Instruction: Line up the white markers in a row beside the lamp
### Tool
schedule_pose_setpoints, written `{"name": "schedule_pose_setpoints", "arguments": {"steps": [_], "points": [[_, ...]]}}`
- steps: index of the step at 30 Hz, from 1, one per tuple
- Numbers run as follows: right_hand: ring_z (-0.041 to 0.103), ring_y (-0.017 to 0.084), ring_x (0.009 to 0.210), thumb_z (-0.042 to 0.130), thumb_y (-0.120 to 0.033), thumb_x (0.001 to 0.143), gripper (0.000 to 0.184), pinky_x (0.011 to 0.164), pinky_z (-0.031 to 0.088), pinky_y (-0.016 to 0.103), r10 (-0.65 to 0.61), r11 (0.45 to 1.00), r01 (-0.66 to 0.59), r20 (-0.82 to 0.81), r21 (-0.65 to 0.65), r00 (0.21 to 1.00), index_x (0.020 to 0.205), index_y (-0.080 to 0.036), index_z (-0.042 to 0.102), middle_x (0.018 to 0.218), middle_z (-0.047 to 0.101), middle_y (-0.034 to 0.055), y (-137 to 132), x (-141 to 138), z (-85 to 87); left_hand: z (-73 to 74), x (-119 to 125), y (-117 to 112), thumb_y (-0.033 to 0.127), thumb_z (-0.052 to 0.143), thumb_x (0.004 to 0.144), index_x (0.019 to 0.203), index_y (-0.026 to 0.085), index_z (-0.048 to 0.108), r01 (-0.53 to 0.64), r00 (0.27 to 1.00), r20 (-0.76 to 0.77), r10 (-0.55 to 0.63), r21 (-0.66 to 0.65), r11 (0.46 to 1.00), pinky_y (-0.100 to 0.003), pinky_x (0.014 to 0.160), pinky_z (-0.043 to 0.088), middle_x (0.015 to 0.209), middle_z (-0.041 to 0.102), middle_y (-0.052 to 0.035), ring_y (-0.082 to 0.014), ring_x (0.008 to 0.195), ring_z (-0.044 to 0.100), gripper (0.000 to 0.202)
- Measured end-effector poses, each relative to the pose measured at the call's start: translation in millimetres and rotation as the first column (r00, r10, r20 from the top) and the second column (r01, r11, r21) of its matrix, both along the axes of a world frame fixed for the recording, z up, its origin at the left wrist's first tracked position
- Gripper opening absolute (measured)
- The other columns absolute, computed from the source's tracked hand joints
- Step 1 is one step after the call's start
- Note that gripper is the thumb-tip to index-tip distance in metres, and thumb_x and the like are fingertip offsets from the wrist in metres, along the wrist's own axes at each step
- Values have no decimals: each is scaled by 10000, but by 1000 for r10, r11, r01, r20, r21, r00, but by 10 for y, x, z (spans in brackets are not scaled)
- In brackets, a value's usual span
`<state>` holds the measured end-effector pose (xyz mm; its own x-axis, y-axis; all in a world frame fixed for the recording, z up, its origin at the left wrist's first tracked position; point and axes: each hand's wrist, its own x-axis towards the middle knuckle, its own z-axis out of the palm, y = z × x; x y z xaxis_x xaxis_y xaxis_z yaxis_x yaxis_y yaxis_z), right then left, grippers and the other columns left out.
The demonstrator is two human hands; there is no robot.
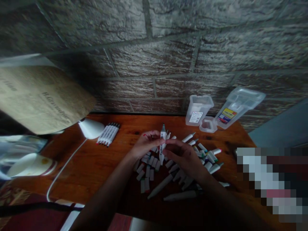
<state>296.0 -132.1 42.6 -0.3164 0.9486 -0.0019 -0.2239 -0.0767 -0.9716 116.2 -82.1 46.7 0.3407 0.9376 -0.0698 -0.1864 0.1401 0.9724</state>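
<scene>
Both my hands meet over a pile of white markers and loose caps (183, 166) on a wooden table (101, 160). My left hand (146, 144) and my right hand (184, 157) pinch one upright white marker (163, 138) between their fingertips, its dark tip pointing up. Several markers and caps lie scattered under and around my hands.
A neat row of several capped markers (108, 133) lies to the left, beside a white lamp-like object (91, 128) with a cord. Two clear plastic cases (198, 110) (237, 106) stand at the back by the brick wall. A wooden board (40, 96) leans at left.
</scene>
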Motion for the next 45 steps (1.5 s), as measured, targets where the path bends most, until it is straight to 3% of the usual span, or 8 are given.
{"name": "schedule_pose_setpoints", "arguments": {"steps": [13, 19, 21, 23, 26, 29, 38, 45], "points": [[684, 165, 751, 756, -467, 801, 375, 677, 553, 276, -33, 998, 26, 133, 54, 991, 1081, -233, 672, 806, 738, 6, -5, 23, 109, 43, -23, -9, 477, 858, 672, 885, 145, 726, 63, 997, -51, -60, 68, 996, -252, 661, 492, 794, 707, -31, -126, 662, 613, 415], [673, 177, 721, 711, -544, 810, 433, 632, 540, 280, -139, 990, 122, 311, 74, 940, 1090, -215, 686, 873, 765, 55, 14, 91, 51, 46, -334, 108, 556, 703, 793, 911, 145, 724, -42, 921, -375, 100, 160, 986, -243, 607, 469, 784, 700, -38, -144, 657, 619, 427], [686, 192, 747, 698, -577, 803, 446, 647, 553, 292, -140, 990, 122, 337, 73, 931, 1058, -211, 703, 899, 770, 72, 13, 95, 55, 76, -505, 121, 505, 635, 856, 908, 167, 733, -123, 746, -595, 299, 318, 940, -253, 672, 480, 811, 718, -47, -169, 733, 655, 357], [689, 200, 737, 693, -609, 783, 457, 637, 558, 296, -146, 989, 125, 361, 81, 921, 1005, -209, 722, 902, 771, 82, 8, 91, 81, 117, -641, 118, 446, 588, 890, 900, 194, 749, -178, 422, -776, 468, 436, 882, -279, 751, 485, 849, 741, -66, -206, 825, 686, 299], [688, 202, 714, 697, -635, 758, 463, 622, 561, 294, -168, 985, 140, 385, 99, 907, 947, -214, 738, 895, 771, 85, 1, 82, 132, 167, -760, 112, 418, 549, 904, 941, 229, 768, -248, -4, -893, 450, 436, 865, -331, 805, 494, 913, 761, -104, -270, 922, 709, 292], [688, 207, 710, 692, -651, 755, 472, 607, 562, 291, -174, 984, 150, 384, 92, 907, 942, -220, 742, 873, 768, 82, -5, 85, 159, 167, -833, 129, 421, 544, 895, 1015, 229, 770, -324, -141, -931, 336, 364, 873, -379, 818, 512, 995, 757, -145, -326, 981, 709, 320], [674, 197, 691, 669, -676, 777, 503, 594, 549, 284, -151, 988, 131, 391, 77, 908, 964, -216, 752, 823, 759, 73, -1, 114, 122, 116, -947, 164, 336, 502, 938, 1135, 144, 712, -419, -267, -920, 285, 378, 826, -398, 846, 534, 1088, 722, -199, -332, 1048, 694, 346], [680, 202, 738, 668, -635, 797, 458, 629, 553, 278, -155, 988, 139, 400, 68, 903, 976, -222, 750, 848, 760, 70, 2, 140, 122, 20, -632, 148, 293, 578, 919, 1082, 168, 705, -200, -104, -927, 360, 374, 905, -352, 878, 529, 1066, 730, -148, -290, 1030, 698, 242]]}}
